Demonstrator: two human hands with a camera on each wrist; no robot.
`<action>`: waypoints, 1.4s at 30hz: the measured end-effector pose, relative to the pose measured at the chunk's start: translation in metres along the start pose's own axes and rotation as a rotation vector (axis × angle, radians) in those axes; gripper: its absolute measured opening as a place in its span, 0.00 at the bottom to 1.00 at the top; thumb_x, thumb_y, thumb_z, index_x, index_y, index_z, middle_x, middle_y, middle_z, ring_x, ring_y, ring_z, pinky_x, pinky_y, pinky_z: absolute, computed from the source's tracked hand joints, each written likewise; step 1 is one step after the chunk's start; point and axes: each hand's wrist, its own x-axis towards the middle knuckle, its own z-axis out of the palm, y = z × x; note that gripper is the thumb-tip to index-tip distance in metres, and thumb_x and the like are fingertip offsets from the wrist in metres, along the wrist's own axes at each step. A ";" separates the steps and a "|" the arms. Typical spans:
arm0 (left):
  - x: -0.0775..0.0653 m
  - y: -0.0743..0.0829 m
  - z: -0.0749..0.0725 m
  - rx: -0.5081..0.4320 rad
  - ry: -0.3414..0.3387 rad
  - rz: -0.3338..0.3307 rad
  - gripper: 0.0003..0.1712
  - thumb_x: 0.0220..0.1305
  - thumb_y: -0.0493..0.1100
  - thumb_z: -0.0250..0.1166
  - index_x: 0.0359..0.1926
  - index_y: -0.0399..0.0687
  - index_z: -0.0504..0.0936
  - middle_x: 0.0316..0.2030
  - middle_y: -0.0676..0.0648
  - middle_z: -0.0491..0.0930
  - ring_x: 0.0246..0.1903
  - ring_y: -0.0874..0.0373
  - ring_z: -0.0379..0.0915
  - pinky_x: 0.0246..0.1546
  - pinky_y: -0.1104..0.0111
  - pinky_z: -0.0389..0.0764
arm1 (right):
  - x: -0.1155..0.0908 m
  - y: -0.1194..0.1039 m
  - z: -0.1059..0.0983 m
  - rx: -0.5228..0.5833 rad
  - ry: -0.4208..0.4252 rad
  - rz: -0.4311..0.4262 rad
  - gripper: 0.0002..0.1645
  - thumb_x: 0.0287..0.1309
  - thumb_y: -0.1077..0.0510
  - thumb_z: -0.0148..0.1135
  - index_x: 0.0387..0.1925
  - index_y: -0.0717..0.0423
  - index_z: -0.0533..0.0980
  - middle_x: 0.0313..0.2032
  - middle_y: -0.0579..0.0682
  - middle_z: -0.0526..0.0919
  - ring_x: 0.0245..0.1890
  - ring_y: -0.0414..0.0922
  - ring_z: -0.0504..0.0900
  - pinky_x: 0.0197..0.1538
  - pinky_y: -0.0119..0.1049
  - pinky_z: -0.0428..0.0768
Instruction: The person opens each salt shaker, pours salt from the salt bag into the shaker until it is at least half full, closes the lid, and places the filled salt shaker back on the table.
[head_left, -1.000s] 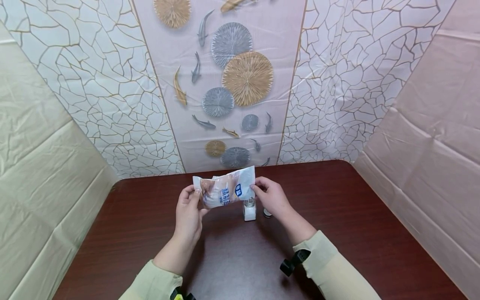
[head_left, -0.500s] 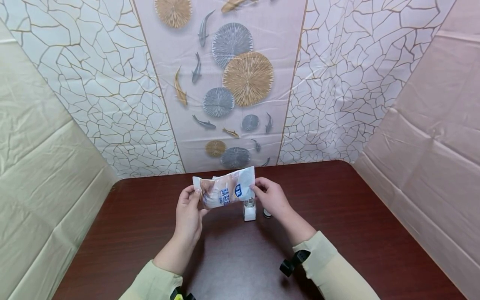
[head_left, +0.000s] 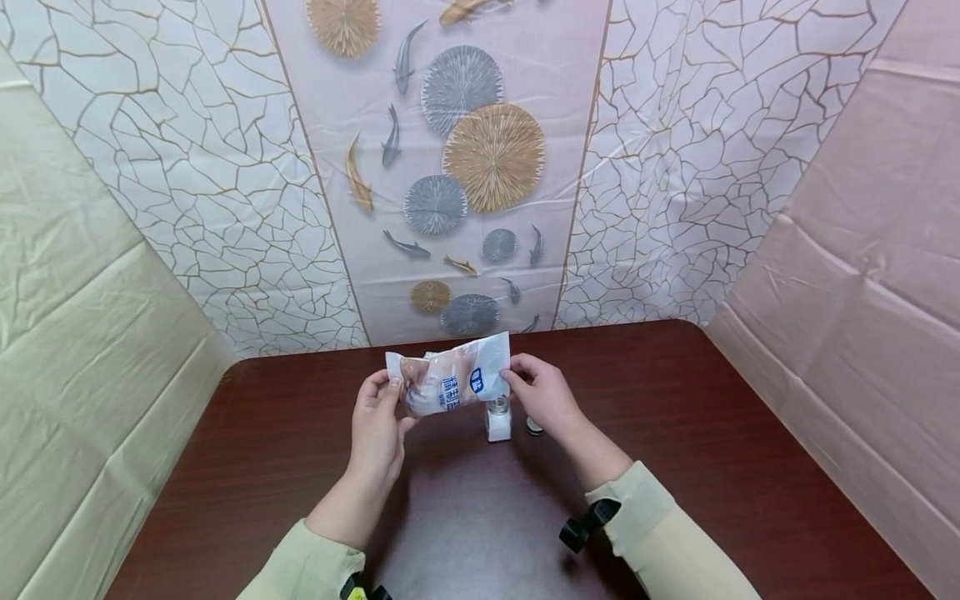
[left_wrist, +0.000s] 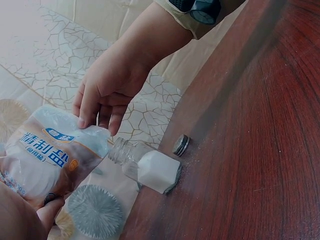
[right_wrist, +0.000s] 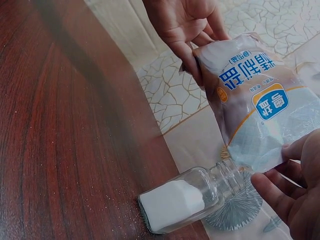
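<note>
A plastic bag of salt (head_left: 453,379) with blue lettering is held tilted above the table by both hands. My left hand (head_left: 377,429) grips its left end, thumb in front. At the other end, my right hand (head_left: 546,396) pinches the corner between thumb and fingers. Under that corner stands a small square glass jar (head_left: 498,423), uncapped and upright. The right wrist view shows the bag's corner right at the mouth of the jar (right_wrist: 180,200). White salt (right_wrist: 170,205) fills a good part of the jar. Beside it lies a round metal lid (left_wrist: 181,145).
The dark red wooden table (head_left: 480,517) carries scattered white grains around the jar, seen in both wrist views. Behind it hangs a patterned curtain (head_left: 637,208), with beige cloth (head_left: 847,292) at the sides. Black devices (head_left: 588,525) are strapped to the wrists.
</note>
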 end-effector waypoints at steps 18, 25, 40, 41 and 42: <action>0.000 -0.001 0.000 -0.012 0.004 0.005 0.09 0.77 0.40 0.49 0.54 0.47 0.69 0.51 0.47 0.77 0.50 0.53 0.71 0.42 0.58 0.81 | 0.001 0.000 0.000 -0.020 0.004 -0.020 0.07 0.67 0.61 0.62 0.44 0.57 0.81 0.37 0.53 0.84 0.31 0.45 0.82 0.36 0.39 0.83; 0.000 -0.002 0.000 -0.015 0.008 0.002 0.09 0.77 0.40 0.49 0.54 0.47 0.69 0.52 0.47 0.77 0.50 0.53 0.71 0.42 0.58 0.81 | 0.001 0.000 -0.001 -0.032 0.008 -0.027 0.06 0.66 0.61 0.62 0.43 0.58 0.81 0.36 0.53 0.84 0.30 0.45 0.82 0.35 0.36 0.82; 0.001 -0.005 -0.001 -0.056 0.012 0.021 0.07 0.77 0.38 0.49 0.51 0.47 0.70 0.47 0.49 0.77 0.49 0.54 0.72 0.40 0.57 0.81 | 0.002 0.000 0.001 -0.030 0.011 -0.033 0.06 0.66 0.62 0.62 0.42 0.58 0.81 0.36 0.52 0.84 0.34 0.55 0.84 0.35 0.37 0.82; 0.001 -0.005 -0.001 -0.056 0.013 0.023 0.07 0.77 0.38 0.49 0.51 0.47 0.70 0.47 0.49 0.77 0.49 0.54 0.72 0.40 0.57 0.81 | 0.002 0.000 0.001 -0.029 0.011 -0.035 0.06 0.66 0.62 0.62 0.42 0.58 0.81 0.36 0.52 0.84 0.34 0.55 0.84 0.35 0.36 0.82; 0.001 -0.006 -0.001 -0.057 0.012 0.025 0.07 0.77 0.38 0.49 0.51 0.47 0.70 0.48 0.49 0.77 0.49 0.54 0.72 0.40 0.57 0.81 | 0.002 0.000 0.001 -0.029 0.012 -0.036 0.06 0.66 0.62 0.62 0.42 0.58 0.81 0.36 0.52 0.84 0.34 0.55 0.84 0.35 0.36 0.82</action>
